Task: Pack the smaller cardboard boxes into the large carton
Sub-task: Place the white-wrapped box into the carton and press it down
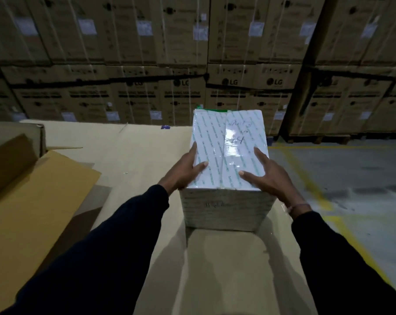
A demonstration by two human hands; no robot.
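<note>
Holding a white tape-wrapped box (226, 155) from both sides: left hand (188, 170) and right hand (266, 176) with fingers spread wide and nearly straight, thumbs flat on the glossy top. Sitting low in the large carton (226, 264), against its far end. Could slip under the fingertips, since the wrap looks slick and nothing is curled beneath. Could also pinch the right fingers against the carton wall just outside them. Open room only on the near side, below the wrists; brown flap (33, 201) well left of the left fingers.
</note>
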